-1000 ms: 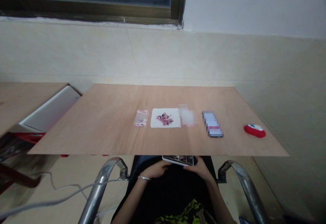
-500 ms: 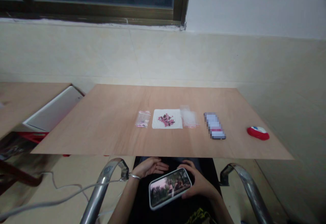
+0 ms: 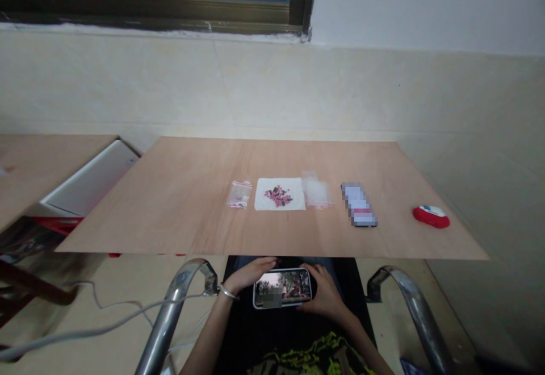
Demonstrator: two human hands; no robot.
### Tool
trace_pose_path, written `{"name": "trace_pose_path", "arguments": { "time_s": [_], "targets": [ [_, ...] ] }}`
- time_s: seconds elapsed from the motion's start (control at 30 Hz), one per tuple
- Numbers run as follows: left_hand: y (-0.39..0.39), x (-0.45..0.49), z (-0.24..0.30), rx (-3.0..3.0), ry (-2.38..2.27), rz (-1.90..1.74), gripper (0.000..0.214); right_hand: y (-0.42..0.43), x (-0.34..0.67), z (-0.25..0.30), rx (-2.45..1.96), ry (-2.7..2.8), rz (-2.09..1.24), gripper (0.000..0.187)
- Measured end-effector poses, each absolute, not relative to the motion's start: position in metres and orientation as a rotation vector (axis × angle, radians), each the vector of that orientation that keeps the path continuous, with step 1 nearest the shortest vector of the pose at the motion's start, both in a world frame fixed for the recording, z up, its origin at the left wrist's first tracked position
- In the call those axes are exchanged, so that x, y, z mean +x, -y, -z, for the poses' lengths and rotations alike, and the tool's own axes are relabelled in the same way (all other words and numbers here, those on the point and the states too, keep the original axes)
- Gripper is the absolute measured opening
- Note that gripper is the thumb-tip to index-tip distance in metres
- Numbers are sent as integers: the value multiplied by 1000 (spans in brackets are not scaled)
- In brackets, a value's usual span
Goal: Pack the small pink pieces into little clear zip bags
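A white-cased smartphone lies sideways over my lap, its lit screen showing trees and figures. My right hand grips the phone's right end, thumb along the lower edge and fingers at the upper corner. At the phone's upper left corner is my left hand, a silver bangle on its wrist. Its fingers stretch out flat near the phone's top edge; whether they touch it I cannot tell. Beyond both hands, small pink and dark beads are heaped on a white sheet on the wooden table.
Left of the sheet is a small zip bag with bits inside; to its right lie clear bags. A second phone and a red-and-white object are farther right. Metal armrests flank my lap, and a white cable crosses the left one.
The phone has turned from a tilt to nearly level and moved up towards the table edge. My left hand has come to its upper left corner. The camera view has shifted slightly.
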State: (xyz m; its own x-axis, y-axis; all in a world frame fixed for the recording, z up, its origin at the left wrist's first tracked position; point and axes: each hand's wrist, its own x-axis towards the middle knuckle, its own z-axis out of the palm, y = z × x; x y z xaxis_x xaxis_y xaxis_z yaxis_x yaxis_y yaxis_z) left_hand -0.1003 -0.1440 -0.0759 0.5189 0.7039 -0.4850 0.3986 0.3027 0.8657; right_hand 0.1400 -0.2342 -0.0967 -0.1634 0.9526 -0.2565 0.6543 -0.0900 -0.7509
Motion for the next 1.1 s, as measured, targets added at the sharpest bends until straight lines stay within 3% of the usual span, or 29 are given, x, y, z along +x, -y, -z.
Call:
{"name": "trace_pose_path", "arguments": {
  "time_s": [0.17, 0.33, 0.5, 0.73, 1.1],
  "targets": [
    [150, -87, 58, 1569, -1012, -260, 42, 235, 140, 104, -1814, 1754, -1102, 97],
    [156, -101, 58, 1629, -1269, -335, 37, 230, 157, 96, -1667, 1722, -1330, 98],
    [161, -123, 72, 1818, -1563, -357, 29, 232, 182, 102, -1423, 1530, -1502, 62],
    [166, -128, 77, 1903, -1709, -430, 13, 231, 174, 114, -1661, 1516, -1000, 10],
    [172, -120, 51, 2102, -1733, -146, 30, 236, 163, 110, -1915, 1309, -754, 25]
  ]
}}
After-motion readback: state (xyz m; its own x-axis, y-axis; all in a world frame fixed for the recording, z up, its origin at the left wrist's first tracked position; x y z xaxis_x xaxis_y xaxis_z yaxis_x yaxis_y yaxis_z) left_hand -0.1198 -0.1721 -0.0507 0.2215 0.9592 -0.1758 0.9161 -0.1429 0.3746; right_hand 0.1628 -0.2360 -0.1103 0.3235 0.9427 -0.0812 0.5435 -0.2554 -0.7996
